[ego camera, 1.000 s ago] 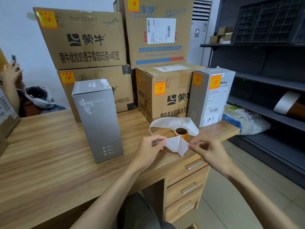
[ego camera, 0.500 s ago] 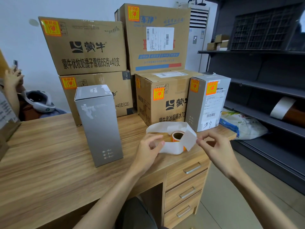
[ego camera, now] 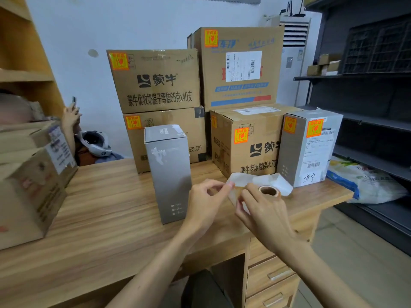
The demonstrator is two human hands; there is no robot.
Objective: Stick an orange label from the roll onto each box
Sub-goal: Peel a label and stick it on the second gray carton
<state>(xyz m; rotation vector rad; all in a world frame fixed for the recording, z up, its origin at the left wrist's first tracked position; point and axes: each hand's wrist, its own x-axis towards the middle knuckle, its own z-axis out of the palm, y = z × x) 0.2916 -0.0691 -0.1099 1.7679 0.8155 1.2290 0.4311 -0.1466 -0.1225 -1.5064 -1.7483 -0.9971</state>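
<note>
Centrally, near the front edge of the desk [ego camera: 100,218], a white backing strip [ego camera: 251,177] trailing from the label roll [ego camera: 269,191] is pinched between thumb and forefinger of the left hand [ego camera: 206,203]. The strip's lower part is gripped by the curled fingers [ego camera: 241,197] of the right hand [ego camera: 266,218], just in front of the roll, which is stood on end on the desk. A tall grey box [ego camera: 169,174] is set upright just left of the hands. Behind it, stacked cardboard boxes [ego camera: 155,81] are marked with orange labels [ego camera: 120,61].
</note>
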